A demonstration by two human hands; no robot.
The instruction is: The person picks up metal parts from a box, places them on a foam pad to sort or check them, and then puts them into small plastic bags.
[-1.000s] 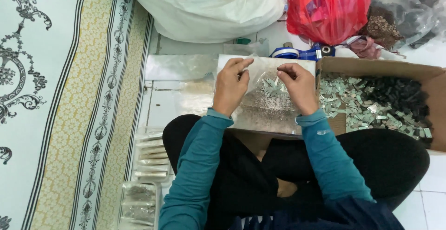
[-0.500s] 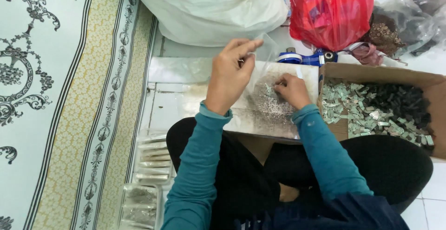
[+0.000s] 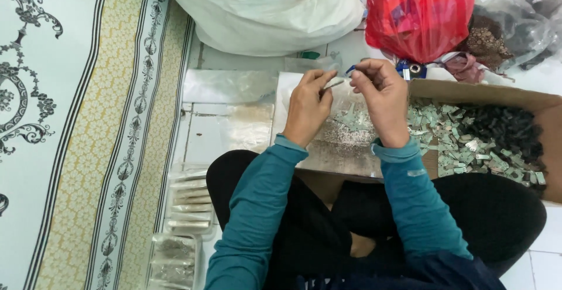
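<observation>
Left hand pinches a thin silvery metal strip; right hand, fingers curled closed, meets its tip. Judged step: fitting or sorting one piece over the clear plastic bag of small metal bits. Next likely needs a steady pinch.

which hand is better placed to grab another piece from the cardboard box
Right, probably. The right hand hovers beside the cardboard box of small green pieces, which lies on that side. The left hand pinches a thin piece and sits farther away.
</observation>
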